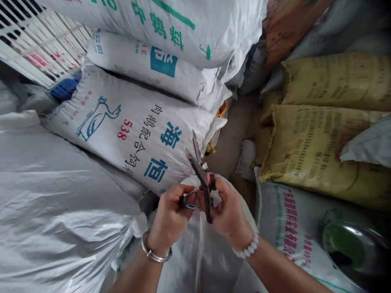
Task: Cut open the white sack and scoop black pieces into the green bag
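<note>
My right hand (227, 207) grips a pair of dark metal scissors (202, 175), its fingers through the handles. The blades point up and away, parted, over the printed sack. Close beside it, my left hand (172, 215) is closed, thumb and finger pinching the gathered white top of a plastic sack (183, 248). A small piece with a blue end (190, 206) sticks out from the left fingers; its kind is unclear. Just beyond the hands lies a full white feed sack (134, 126) with a blue goose and "538" printed on it. My fingers partly hide the sack's top.
More white sacks (146, 67) are stacked behind. At the right lie yellow sacks (317, 146) and a white sack with pink print (290, 219), with a shiny round bowl (351, 248) on it. A white slatted crate (42, 44) stands at upper left, large white sacking (61, 203) below.
</note>
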Available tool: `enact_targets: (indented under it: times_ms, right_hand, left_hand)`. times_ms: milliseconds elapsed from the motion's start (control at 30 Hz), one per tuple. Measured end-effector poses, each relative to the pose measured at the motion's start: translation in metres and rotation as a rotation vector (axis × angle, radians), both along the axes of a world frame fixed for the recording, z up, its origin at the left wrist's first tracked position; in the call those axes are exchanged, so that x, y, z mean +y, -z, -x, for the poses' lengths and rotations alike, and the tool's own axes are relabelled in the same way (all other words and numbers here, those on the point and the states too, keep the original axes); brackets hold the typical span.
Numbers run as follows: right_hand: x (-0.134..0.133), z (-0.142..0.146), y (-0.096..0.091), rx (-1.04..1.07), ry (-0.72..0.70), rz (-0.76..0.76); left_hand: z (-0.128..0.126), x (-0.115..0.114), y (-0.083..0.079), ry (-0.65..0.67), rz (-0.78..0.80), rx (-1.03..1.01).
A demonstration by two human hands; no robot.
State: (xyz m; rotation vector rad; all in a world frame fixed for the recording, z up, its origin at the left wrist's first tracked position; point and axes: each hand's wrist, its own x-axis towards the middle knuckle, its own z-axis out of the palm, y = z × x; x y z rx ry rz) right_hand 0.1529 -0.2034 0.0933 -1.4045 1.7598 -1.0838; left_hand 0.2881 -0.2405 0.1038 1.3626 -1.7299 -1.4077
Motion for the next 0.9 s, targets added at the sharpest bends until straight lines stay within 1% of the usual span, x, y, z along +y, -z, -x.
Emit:
enact_targets:
  times_ms: [133,233,333,400,500,567,633,733,800,900]
  right_hand:
    - [0.003,0.002,-0.006,0.197,-0.057,0.082]
    - [0.007,0.003,-0.006,0.245,-0.052,0.063]
    - [0.011,0.005,-0.006,0.297,-0.038,0.040]
    - [0.014,0.007,-0.008,0.349,-0.034,0.056]
    - [0.018,0.011,-0.009,0.386,-0.029,0.097]
    - [0.019,0.015,-0.007,0.338,-0.031,0.080]
    - [0.020,0.018,-0.002,0.212,-0.026,0.030]
    - [0.023,0.021,0.008,0.016,0.021,-0.019]
    - [0.028,0.020,0.014,-0.028,0.056,-0.026]
    - [0.040,0.015,0.023,-0.045,0.106,-0.016]
  left_hand:
    - [0.003,0.009,-0.001,0.063,0.187,-0.082]
    - [0.005,0.014,-0.001,0.073,0.280,-0.130]
    - [0.007,0.019,0.000,0.104,0.316,-0.156]
    - [0.009,0.022,0.000,0.141,0.294,-0.178]
    - [0.011,0.025,-0.002,0.228,0.152,-0.182]
    - [0.013,0.025,-0.004,0.259,0.071,-0.129]
    - [0.015,0.023,-0.004,0.248,0.029,-0.033]
    - [0.015,0.020,-0.001,0.183,-0.001,0.081]
    - [0.015,0.019,0.003,0.147,-0.020,0.101]
    - [0.016,0.022,0.009,0.141,-0.044,0.089]
